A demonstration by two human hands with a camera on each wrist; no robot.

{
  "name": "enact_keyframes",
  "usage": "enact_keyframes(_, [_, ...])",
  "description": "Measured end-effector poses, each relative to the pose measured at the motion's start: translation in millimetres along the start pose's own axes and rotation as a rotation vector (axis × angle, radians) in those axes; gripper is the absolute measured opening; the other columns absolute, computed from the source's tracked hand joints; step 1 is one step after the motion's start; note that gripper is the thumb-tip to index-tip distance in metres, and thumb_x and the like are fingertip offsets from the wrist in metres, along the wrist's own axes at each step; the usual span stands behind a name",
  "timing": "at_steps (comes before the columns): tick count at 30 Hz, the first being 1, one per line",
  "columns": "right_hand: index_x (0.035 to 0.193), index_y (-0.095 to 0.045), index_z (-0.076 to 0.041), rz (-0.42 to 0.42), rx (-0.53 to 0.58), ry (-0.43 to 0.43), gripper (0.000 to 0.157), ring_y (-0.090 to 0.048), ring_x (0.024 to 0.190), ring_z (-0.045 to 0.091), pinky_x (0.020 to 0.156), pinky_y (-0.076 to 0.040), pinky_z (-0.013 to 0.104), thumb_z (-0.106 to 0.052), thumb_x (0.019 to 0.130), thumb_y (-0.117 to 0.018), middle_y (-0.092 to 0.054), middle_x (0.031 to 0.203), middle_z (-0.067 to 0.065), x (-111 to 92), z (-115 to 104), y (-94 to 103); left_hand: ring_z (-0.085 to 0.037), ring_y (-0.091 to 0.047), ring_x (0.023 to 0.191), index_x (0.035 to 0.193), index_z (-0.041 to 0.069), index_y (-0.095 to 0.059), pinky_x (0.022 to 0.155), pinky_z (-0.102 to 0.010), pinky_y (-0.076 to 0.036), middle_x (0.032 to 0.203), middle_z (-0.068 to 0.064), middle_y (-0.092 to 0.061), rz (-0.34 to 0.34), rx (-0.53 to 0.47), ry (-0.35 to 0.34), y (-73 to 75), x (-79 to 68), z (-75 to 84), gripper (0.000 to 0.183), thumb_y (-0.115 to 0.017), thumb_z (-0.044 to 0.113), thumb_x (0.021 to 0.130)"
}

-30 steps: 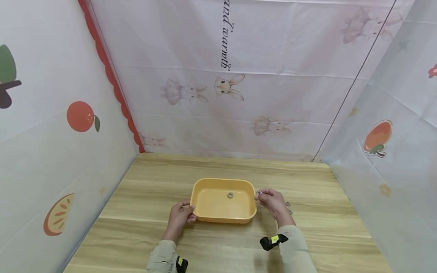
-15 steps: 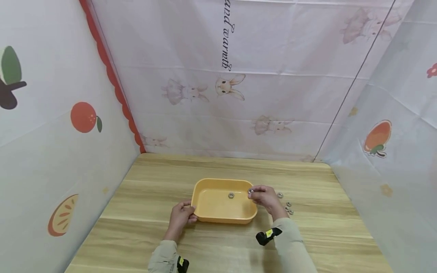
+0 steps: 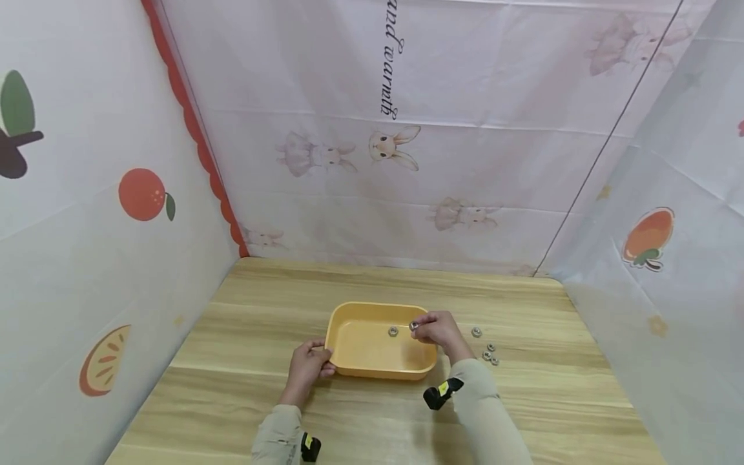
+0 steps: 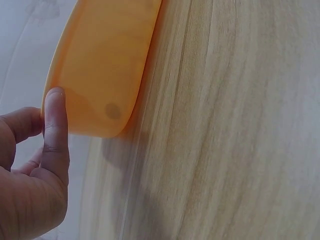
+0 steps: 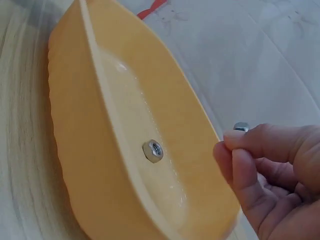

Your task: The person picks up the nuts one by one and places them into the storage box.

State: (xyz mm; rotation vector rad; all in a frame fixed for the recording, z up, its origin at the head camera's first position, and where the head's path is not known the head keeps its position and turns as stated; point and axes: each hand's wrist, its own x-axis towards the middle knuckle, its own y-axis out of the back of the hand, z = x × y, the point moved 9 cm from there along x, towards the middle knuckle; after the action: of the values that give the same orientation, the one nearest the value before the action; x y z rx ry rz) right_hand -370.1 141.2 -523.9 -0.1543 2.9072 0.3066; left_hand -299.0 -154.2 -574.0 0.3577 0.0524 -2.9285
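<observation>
A yellow rectangular tray [image 3: 378,373] with raised walls stands on the wooden table. My left hand [image 3: 305,369] pinches the tray's left end, thumb over the outside of the wall in the left wrist view. One metal hex nut [image 3: 392,331] lies inside on the tray's floor. Over the tray's right part, my right hand [image 3: 439,330] holds a second hex nut [image 5: 241,126] between thumb and fingertips, above the rim.
Several more nuts [image 3: 487,355] lie on the table [image 3: 558,387] right of the tray, one [image 3: 476,332] a little behind the others. Printed cloth walls [image 3: 372,239] enclose the table's back and sides.
My right hand has carried its nut leftward from beside the tray's right wall to above the tray's inside, uncovering a nut on the table. The left hand keeps its grip on the tray.
</observation>
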Motion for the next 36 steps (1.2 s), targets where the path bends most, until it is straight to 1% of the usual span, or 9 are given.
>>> enact_keyframes(7, [0.082, -0.063, 0.008, -0.010, -0.119, -0.064, 0.019, -0.060, 0.057, 0.015, 0.053, -0.056, 0.027, 0.017, 0.066, -0.070, -0.064, 0.073, 0.011, 4, -3, -10.7, -0.017, -0.061, 0.052, 0.118, -0.011, -0.050, 0.051, -0.029, -0.057, 0.077, -0.023, -0.059, -0.001, -0.007, -0.005, -0.6, 1.8, 2.3, 0.033, -0.057, -0.001, 0.087])
enact_keyframes(14, [0.076, -0.063, 0.006, -0.025, -0.188, -0.119, 0.016, -0.058, 0.055, 0.016, 0.063, -0.058, 0.039, 0.017, 0.066, -0.067, -0.063, 0.070, 0.009, 8, 1, -21.2, -0.017, -0.061, 0.051, 0.118, -0.013, -0.049, 0.050, -0.028, -0.056, 0.077, -0.026, -0.060, -0.013, -0.009, -0.028, -0.5, 1.8, 1.7, 0.033, -0.057, -0.001, 0.087])
enact_keyframes(16, [0.074, -0.062, 0.005, -0.024, -0.204, -0.127, 0.015, -0.058, 0.054, 0.017, 0.063, -0.058, 0.040, 0.017, 0.066, -0.065, -0.062, 0.069, 0.009, 9, 3, -23.4, -0.018, -0.061, 0.051, 0.117, -0.012, -0.050, 0.050, -0.028, -0.056, 0.077, -0.026, -0.060, -0.009, -0.014, -0.018, 0.3, 2.6, -0.3, 0.033, -0.058, -0.001, 0.087])
enact_keyframes(18, [0.071, -0.061, 0.002, -0.024, -0.230, -0.133, 0.016, -0.057, 0.052, 0.016, 0.060, -0.058, 0.038, 0.017, 0.066, -0.064, -0.061, 0.067, 0.008, 11, 4, -26.1, -0.018, -0.061, 0.051, 0.117, -0.012, -0.050, 0.050, -0.029, -0.056, 0.077, -0.027, -0.060, -0.006, -0.014, -0.018, 1.0, 3.3, -1.5, 0.033, -0.058, -0.002, 0.087])
enact_keyframes(21, [0.065, -0.059, -0.001, -0.027, -0.284, -0.124, 0.018, -0.053, 0.048, 0.014, 0.051, -0.055, 0.031, 0.016, 0.065, -0.064, -0.058, 0.061, 0.006, 14, 4, -30.0, -0.018, -0.061, 0.051, 0.117, -0.012, -0.051, 0.050, -0.029, -0.056, 0.077, -0.026, -0.060, -0.001, -0.015, -0.016, 1.6, 3.4, -1.8, 0.033, -0.058, -0.001, 0.087])
enact_keyframes(23, [0.061, -0.059, -0.003, -0.025, -0.325, -0.115, 0.019, -0.049, 0.045, 0.013, 0.045, -0.050, 0.026, 0.016, 0.063, -0.065, -0.056, 0.057, 0.004, 17, 5, -32.8, -0.018, -0.061, 0.051, 0.117, -0.012, -0.051, 0.050, -0.028, -0.056, 0.076, -0.026, -0.061, -0.001, -0.015, -0.018, 1.9, 3.1, -1.2, 0.032, -0.058, -0.001, 0.087])
enact_keyframes(27, [0.057, -0.059, -0.003, -0.017, -0.379, -0.107, 0.020, -0.045, 0.043, 0.011, 0.039, -0.042, 0.021, 0.015, 0.058, -0.067, -0.052, 0.052, 0.002, 22, 9, -38.0, -0.018, -0.061, 0.052, 0.117, -0.012, -0.050, 0.050, -0.028, -0.056, 0.077, -0.026, -0.060, -0.005, -0.017, -0.017, 1.7, 2.1, -0.9, 0.033, -0.058, -0.001, 0.087])
enact_keyframes(30, [0.056, -0.060, -0.002, -0.012, -0.408, -0.119, 0.018, -0.047, 0.041, 0.011, 0.037, -0.042, 0.020, 0.015, 0.057, -0.068, -0.053, 0.049, 0.002, 27, 15, -41.1, -0.018, -0.061, 0.052, 0.117, -0.011, -0.051, 0.050, -0.028, -0.056, 0.078, -0.027, -0.060, -0.002, -0.017, -0.011, 1.7, 2.1, -1.6, 0.032, -0.058, -0.001, 0.087])
enact_keyframes(36, [0.050, -0.061, -0.002, -0.004, -0.490, -0.173, 0.019, -0.052, 0.039, 0.012, 0.035, -0.040, 0.016, 0.009, 0.061, -0.071, -0.054, 0.044, 0.004, 32, 22, -43.5, -0.018, -0.062, 0.052, 0.118, -0.011, -0.050, 0.051, -0.029, -0.057, 0.080, -0.030, -0.060, -0.008, -0.021, -0.012, 1.8, 1.2, -0.1, 0.033, -0.058, 0.000, 0.088])
